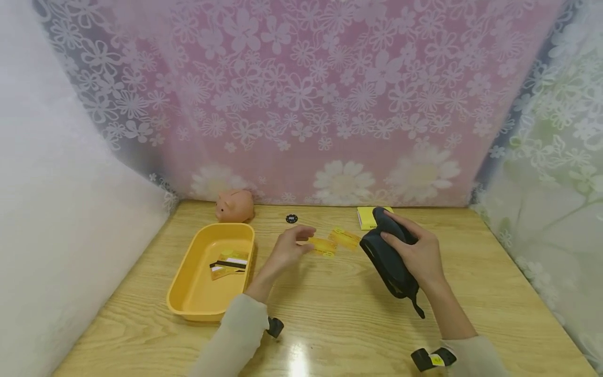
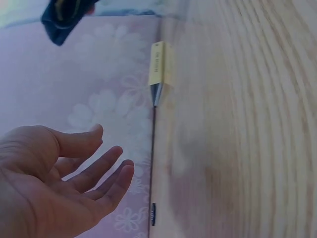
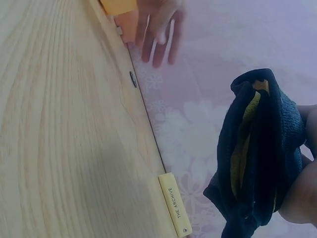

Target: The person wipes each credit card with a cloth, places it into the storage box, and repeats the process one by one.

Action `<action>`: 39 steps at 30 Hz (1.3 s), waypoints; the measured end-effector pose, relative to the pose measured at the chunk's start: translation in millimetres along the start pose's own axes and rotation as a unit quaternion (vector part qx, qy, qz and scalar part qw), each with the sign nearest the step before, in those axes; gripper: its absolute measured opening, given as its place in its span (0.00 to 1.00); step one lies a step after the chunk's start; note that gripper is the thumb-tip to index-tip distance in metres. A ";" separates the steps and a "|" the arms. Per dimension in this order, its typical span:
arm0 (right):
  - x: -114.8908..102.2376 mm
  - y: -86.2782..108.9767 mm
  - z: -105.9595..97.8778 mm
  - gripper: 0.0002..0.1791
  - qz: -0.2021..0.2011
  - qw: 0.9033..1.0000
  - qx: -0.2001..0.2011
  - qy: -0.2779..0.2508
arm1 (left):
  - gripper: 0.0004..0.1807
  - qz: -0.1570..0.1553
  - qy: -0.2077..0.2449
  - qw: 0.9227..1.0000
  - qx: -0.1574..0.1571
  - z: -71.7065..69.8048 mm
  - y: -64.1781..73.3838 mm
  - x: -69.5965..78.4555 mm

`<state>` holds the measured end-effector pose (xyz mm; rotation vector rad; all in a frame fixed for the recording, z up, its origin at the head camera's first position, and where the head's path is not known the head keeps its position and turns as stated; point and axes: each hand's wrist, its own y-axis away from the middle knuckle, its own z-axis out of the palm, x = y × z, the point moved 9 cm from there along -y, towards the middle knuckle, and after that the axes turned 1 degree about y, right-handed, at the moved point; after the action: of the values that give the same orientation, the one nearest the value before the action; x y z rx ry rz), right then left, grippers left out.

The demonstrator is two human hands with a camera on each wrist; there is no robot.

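- Right fingers curled firmly here: the right hand (image 1: 426, 255) has the dark zip pouch (image 1: 392, 257) between thumb and fingers, up off the table and tilted, mouth gaping, with yellow showing inside.
- Over to the left hand (image 1: 286, 248), and it's empty! Fingers loosely bent and spread, thumb apart, just beside the nearer yellow card (image 1: 322, 246); whether the fingertips touch it is hard to say from above.
- A second yellow card (image 1: 344, 239) sits right by the first, between the two hands.
- Out along the forearms now: both reach forward and inward, pale sleeves (image 1: 242, 324) at the wrists.
- Further out, the "THE ARCHIVE" book (image 1: 367, 219) lies beyond the pouch, the black poker chip (image 1: 291, 218) beyond the left hand.
- And at far left, the piggy bank (image 1: 235, 206) stands behind the yellow tray (image 1: 195, 298), which has cards in it.
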<state>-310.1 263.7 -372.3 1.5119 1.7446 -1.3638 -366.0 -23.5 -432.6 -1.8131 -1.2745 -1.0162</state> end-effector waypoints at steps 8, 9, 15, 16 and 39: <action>-5.6 -1.5 3.6 0.28 -0.008 1.000 0.002 -0.023 | 0.25 -0.030 -0.025 0.999 -0.010 10.1 -21.3 -22.9; -6.2 -1.6 4.0 0.28 -0.008 1.000 0.003 -0.027 | 0.27 -0.036 -0.024 0.999 -0.016 12.4 -22.4 -26.4; -10.8 -3.3 10.0 0.28 -0.004 0.999 -0.002 -0.053 | 0.33 -0.037 -0.043 0.998 -0.015 19.2 -24.9 -39.2; -11.1 -3.5 10.9 0.28 -0.002 0.998 -0.003 -0.055 | 0.32 -0.035 -0.048 0.998 -0.010 19.0 -24.8 -38.9; -15.2 -4.8 26.5 0.28 0.017 0.991 -0.006 -0.133 | 0.30 -0.014 -0.167 0.986 -0.014 19.0 -29.2 -34.7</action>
<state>-316.9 233.7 -368.6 1.2815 1.5516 -1.4604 -397.3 -13.3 -469.1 -2.0547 -1.4912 -0.7660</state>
